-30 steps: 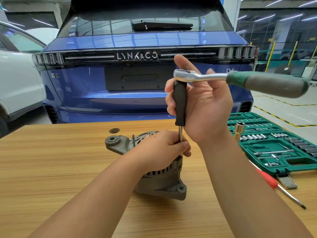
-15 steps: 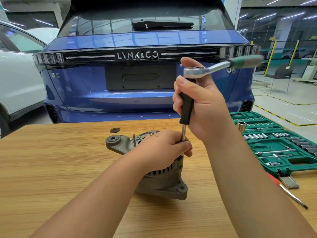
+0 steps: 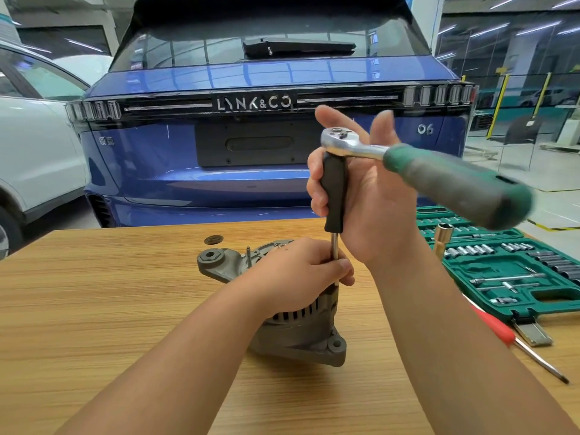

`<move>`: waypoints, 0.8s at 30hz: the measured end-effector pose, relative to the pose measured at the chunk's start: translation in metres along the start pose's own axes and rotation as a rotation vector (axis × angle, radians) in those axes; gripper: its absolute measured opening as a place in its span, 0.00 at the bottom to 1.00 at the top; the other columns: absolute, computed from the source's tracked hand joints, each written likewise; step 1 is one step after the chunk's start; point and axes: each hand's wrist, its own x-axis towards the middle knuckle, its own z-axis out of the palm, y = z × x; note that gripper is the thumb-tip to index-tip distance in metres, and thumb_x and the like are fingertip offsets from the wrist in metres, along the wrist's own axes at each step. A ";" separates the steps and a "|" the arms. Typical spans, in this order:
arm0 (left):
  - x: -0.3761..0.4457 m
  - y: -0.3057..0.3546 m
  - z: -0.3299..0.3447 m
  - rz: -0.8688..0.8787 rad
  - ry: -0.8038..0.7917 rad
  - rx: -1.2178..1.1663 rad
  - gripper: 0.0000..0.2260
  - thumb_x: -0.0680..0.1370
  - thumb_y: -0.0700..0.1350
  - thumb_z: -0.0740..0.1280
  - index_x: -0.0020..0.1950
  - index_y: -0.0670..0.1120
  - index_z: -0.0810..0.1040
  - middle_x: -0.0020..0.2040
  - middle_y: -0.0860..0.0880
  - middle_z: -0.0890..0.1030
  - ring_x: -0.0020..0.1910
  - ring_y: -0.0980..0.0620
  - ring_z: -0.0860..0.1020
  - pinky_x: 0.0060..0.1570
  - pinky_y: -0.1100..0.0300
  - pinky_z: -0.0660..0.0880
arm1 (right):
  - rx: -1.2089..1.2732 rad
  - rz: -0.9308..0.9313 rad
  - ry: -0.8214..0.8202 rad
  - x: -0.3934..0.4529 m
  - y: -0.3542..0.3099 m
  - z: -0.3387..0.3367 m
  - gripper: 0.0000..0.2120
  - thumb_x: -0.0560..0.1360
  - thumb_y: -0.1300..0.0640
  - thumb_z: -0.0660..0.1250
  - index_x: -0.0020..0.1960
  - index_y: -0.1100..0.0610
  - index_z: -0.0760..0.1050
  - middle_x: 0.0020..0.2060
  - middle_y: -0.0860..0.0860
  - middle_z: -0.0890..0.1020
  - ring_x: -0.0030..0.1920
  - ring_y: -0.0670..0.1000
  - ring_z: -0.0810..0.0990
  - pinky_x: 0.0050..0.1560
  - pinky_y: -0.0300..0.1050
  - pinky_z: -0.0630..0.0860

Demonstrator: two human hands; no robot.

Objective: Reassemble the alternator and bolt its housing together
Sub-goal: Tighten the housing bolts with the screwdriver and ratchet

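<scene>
Your left hand (image 3: pixel 301 271) pinches the extension bar (image 3: pixel 335 255) atop the alternator (image 3: pixel 301 334). Your right hand (image 3: pixel 370 196) grips its black sleeve under the ratchet (image 3: pixel 408 164). The socket set (image 3: pixel 518 271) lies at 3 o'clock on the surface (image 3: pixel 94 293).

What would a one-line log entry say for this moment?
step: tightening bolt | left hand: steadies shaft on alternator | right hand: holds black grip under ratchet

Ratchet handle (image 3: pixel 461 183) blurred at right; extension tip hidden behind left hand (image 3: pixel 301 271); socket case (image 3: pixel 514 277) cut off by right edge.
</scene>
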 end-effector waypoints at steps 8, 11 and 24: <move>0.002 0.003 0.002 -0.009 -0.007 0.015 0.11 0.85 0.57 0.61 0.50 0.60 0.82 0.48 0.67 0.84 0.52 0.59 0.82 0.58 0.47 0.80 | -0.192 0.000 0.199 0.003 -0.002 -0.008 0.05 0.78 0.54 0.70 0.43 0.53 0.79 0.29 0.48 0.73 0.25 0.47 0.67 0.27 0.40 0.65; 0.004 0.002 0.003 -0.008 -0.006 0.009 0.11 0.85 0.57 0.61 0.50 0.60 0.82 0.48 0.68 0.84 0.52 0.61 0.82 0.59 0.50 0.79 | 0.004 0.026 0.044 0.002 -0.003 -0.015 0.12 0.78 0.59 0.66 0.61 0.53 0.76 0.36 0.49 0.74 0.29 0.47 0.70 0.31 0.40 0.67; 0.003 0.002 0.003 -0.018 0.002 0.014 0.11 0.85 0.57 0.61 0.48 0.61 0.81 0.47 0.69 0.84 0.51 0.57 0.83 0.56 0.51 0.80 | 0.034 -0.029 -0.004 0.001 0.002 -0.008 0.24 0.80 0.43 0.54 0.66 0.56 0.74 0.40 0.56 0.70 0.30 0.47 0.73 0.31 0.39 0.72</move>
